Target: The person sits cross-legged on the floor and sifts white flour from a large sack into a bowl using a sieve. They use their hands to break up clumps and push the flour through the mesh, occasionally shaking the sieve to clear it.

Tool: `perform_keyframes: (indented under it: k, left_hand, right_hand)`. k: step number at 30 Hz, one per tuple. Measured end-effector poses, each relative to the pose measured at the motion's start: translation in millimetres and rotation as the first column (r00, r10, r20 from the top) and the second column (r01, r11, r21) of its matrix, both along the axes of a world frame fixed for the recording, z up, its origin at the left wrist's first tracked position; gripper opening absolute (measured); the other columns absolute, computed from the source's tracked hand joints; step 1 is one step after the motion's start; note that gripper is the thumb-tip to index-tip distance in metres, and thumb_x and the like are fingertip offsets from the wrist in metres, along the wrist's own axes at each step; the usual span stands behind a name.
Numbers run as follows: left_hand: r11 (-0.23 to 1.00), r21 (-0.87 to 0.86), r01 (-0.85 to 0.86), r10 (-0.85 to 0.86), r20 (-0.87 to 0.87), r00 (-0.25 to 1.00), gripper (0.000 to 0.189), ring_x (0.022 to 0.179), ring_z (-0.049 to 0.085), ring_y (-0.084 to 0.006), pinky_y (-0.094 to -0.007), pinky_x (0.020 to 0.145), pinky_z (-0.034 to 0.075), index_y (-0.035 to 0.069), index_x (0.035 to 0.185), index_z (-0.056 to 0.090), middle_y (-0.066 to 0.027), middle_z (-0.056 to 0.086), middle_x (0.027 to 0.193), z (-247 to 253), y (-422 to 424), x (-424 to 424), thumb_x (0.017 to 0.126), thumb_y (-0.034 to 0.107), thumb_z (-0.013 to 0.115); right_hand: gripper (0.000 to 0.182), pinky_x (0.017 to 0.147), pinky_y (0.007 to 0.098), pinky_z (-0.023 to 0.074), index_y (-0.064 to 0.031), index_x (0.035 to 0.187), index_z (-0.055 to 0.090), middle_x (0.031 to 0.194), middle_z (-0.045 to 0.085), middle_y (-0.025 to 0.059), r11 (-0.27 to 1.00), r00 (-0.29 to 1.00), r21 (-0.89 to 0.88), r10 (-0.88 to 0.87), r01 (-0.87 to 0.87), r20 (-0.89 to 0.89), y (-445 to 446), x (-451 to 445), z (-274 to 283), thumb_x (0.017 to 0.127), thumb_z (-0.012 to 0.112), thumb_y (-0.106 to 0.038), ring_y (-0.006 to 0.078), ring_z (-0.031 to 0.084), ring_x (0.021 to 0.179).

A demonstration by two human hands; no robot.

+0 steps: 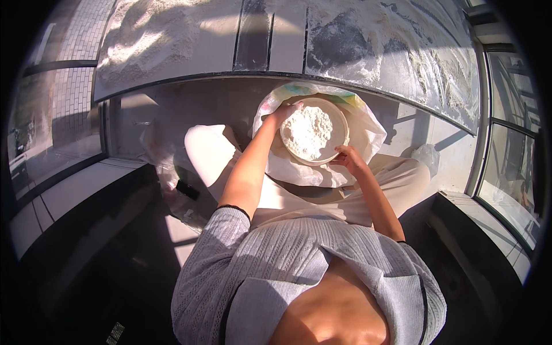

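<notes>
A round, pale-rimmed sieve or shallow pan [345, 125] holds a heap of lumpy white powder [308, 131], mostly on its left side; its base cannot be made out. My left hand [288, 113] grips the rim at the upper left. At the lower right, my right hand [348, 158] has its thumb on the rim and its fingers beneath. Under and around the round vessel lies an open white plastic sack [371, 125] with coloured print, between my crossed legs.
Just beyond the sack runs the edge of a low table [207, 77], its top strewn with white powder [159, 47]. Clear plastic bags [166, 172] and a dark object [187, 189] lie at the left; another clear bag [427, 158] sits at the right. Windows flank both sides.
</notes>
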State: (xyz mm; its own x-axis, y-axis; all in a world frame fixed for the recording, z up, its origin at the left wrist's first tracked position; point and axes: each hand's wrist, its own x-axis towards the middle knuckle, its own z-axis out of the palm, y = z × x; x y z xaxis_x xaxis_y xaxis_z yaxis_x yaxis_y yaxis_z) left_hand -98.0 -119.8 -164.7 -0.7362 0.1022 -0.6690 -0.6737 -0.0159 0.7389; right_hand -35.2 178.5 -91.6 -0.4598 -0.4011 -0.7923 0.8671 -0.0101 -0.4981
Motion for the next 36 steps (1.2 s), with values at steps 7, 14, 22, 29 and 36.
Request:
perform_keyframes:
  k: [7,14,22,29,36]
  left_hand:
    - [0.965,-0.260,0.036,-0.004,0.124,0.992,0.047,0.118,0.054,-0.0338,-0.0412,0.096,0.045,0.001,0.125,0.055,-0.0215,0.057,0.126,-28,0,2,0.091,0.033,0.059]
    - [0.663,-0.708,-0.244,-0.081,-0.393,0.916,0.044,0.117,0.051,-0.0391,-0.0454,0.095,0.042,-0.003,0.126,0.050,-0.0271,0.051,0.128,-3,27,40,0.091,0.023,0.056]
    - [0.385,-0.912,-0.142,-0.520,-0.342,0.783,0.032,0.104,0.053,-0.0373,-0.0460,0.093,0.041,-0.003,0.108,0.056,-0.0223,0.056,0.107,97,68,69,0.082,0.015,0.059]
    - [0.424,-0.903,0.067,-0.497,-0.170,0.851,0.073,0.122,0.044,-0.0392,-0.0509,0.099,0.039,0.002,0.129,0.051,-0.0240,0.047,0.129,58,102,35,0.073,0.045,0.071]
    - [0.384,-0.851,0.359,-0.738,-0.049,0.673,0.064,0.125,0.042,-0.0386,-0.0481,0.106,0.035,0.012,0.126,0.056,-0.0162,0.050,0.130,79,125,28,0.071,0.040,0.071]
  right_hand:
    - [0.046,0.082,0.0495,0.0556,0.0072,0.116,0.051,0.104,0.064,0.0221,0.991,0.991,-0.062,-0.115,0.119,0.067,1,8,-28,0.084,0.055,-0.026,0.0356,0.066,0.089]
    - [0.050,0.062,0.0492,0.0601,-0.0144,0.134,0.037,0.115,0.058,0.0161,0.921,0.914,0.247,-0.204,0.300,-0.350,-3,9,-87,0.093,0.053,-0.038,0.0324,0.066,0.091]
    - [0.044,0.056,0.0464,0.0584,-0.0101,0.125,0.044,0.104,0.059,0.0106,0.897,0.912,0.254,-0.283,0.362,-0.297,-21,21,-67,0.091,0.060,-0.031,0.0280,0.065,0.083]
    - [0.045,0.052,0.0387,0.0583,-0.0073,0.125,0.046,0.102,0.058,0.0101,0.903,0.870,0.163,-0.315,0.398,-0.379,-26,36,-14,0.090,0.062,-0.029,0.0230,0.064,0.078]
    - [0.050,0.061,0.0427,0.0578,-0.0106,0.129,0.047,0.110,0.060,0.0110,0.918,0.877,0.118,-0.316,0.379,-0.362,-24,24,-18,0.089,0.063,-0.035,0.0251,0.063,0.093]
